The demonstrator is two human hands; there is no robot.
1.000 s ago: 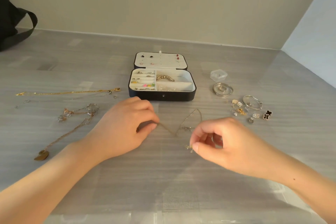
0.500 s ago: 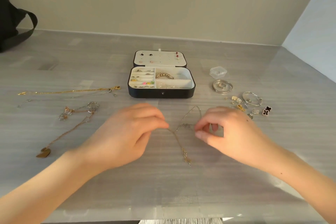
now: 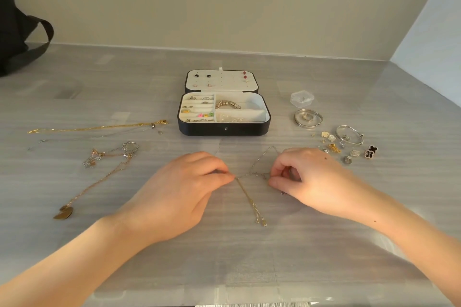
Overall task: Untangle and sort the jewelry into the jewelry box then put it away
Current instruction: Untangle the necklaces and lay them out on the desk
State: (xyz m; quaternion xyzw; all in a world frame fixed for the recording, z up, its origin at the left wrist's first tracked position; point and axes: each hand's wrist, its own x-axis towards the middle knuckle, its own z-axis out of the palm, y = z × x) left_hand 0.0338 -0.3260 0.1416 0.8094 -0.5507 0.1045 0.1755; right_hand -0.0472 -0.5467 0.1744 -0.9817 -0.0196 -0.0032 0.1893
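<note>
A thin silver chain necklace (image 3: 252, 200) lies on the grey table in front of me, its pendant end trailing toward me. My left hand (image 3: 184, 192) pinches the chain at its left side. My right hand (image 3: 309, 179) pinches it at the right, fingers curled. A loop of the chain rises between the hands toward the box. The black jewelry box (image 3: 223, 128) stands open behind the hands, with rings, coloured studs and a beaded bracelet (image 3: 228, 104) in its white compartments and earrings on its lid.
Gold and rose chains (image 3: 99, 127) and a leaf-pendant necklace (image 3: 63, 213) lie at the left. At the right sit a small clear case (image 3: 301, 98), silver bangles (image 3: 308, 118), loose earrings (image 3: 331, 144) and a black clover piece (image 3: 371, 152). A black bag (image 3: 15, 27) is far left.
My right hand moved left and away from me to grip the chain nearer my left hand. The pendant end it held now lies on the table. The left hand edged right.
</note>
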